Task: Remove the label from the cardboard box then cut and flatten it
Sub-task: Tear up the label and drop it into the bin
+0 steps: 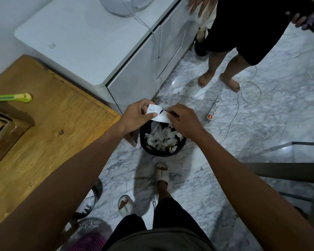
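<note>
A white paper label (157, 113) with black print is pinched between both hands, partly torn down the middle. My left hand (138, 116) grips its left piece and my right hand (183, 120) grips its right piece. They hover directly above a black waste bin (143, 140) on the floor, filled with several white paper scraps. The brown cardboard box (2, 131) sits at the left edge of the wooden table (58, 124), only partly in view. A green utility knife (11, 97) lies on the table beyond the box.
A white cabinet (91, 44) stands behind the table. Another person's bare legs (219, 77) stand on the marble floor at the back right. A white power strip (214, 109) and its cables lie near the bin. A purple basket (89, 240) sits low left.
</note>
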